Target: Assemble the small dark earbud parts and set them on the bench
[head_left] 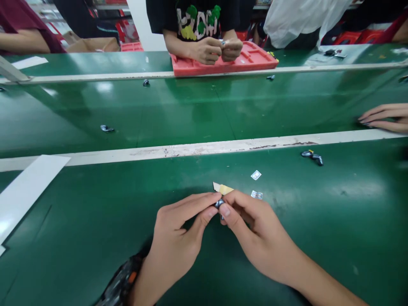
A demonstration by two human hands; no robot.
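Together the left hand (178, 231) and right hand (255, 231) pinch a small dark metal part (219, 204). Both grips are closed on it above the green counter (95, 238); its long axis cannot be told.

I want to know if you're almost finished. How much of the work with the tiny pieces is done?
Done, it seems: a few small dark parts lie out on the green belt. In hand: the left hand and right hand pinch one small dark part together, with a yellowish strip just behind. Left: two small white labels and another dark part lie untouched nearby.
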